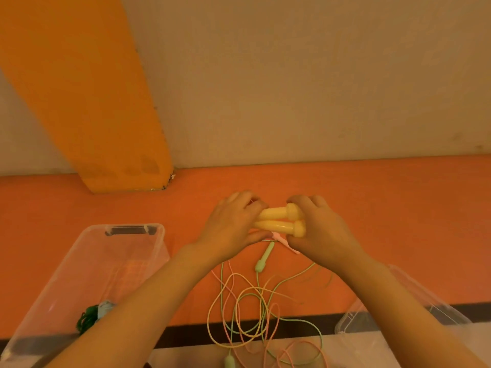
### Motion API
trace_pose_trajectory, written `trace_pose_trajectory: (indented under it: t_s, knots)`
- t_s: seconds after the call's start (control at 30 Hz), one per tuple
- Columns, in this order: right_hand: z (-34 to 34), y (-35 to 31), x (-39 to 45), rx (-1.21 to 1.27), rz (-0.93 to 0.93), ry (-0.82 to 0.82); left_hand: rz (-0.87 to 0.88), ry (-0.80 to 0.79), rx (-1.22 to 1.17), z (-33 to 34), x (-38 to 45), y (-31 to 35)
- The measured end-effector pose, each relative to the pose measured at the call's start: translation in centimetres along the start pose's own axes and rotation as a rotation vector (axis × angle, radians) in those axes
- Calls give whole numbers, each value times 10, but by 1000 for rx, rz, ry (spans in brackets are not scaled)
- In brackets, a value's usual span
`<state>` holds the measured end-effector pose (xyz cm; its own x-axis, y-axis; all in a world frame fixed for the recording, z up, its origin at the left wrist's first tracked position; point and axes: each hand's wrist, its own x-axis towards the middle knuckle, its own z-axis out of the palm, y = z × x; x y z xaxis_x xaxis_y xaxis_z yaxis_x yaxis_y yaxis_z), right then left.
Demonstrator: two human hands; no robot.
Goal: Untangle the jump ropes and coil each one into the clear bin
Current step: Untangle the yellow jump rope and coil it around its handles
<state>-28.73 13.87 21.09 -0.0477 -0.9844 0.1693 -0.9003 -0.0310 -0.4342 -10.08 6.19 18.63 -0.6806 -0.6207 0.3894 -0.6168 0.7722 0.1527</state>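
2 yellow handles span both hands' grip.

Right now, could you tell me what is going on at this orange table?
A person holds the two yellow handles side by side, the left hand gripping one end and the right hand the other. Below them, yellow, green and pink cords lie tangled over the table edge, with a green handle loose on the table. The clear bin on the left already holds a dark green coil. Another clear container sits on the right.
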Motion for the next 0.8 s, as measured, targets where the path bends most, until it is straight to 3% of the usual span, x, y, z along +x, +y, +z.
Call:
trace_pose_trajectory:
  t_s: [0.27,0.53,0.8]
  knots:
    - [18,-11,8,173,-14,-35,51,124,361,-12,-8,-7]
    - [25,-13,13,208,-71,-13,-78,-198,94,-20,-13,-14]
    - [26,-13,8,140,-65,46,-101,-304,-19,-16,-17,-9]
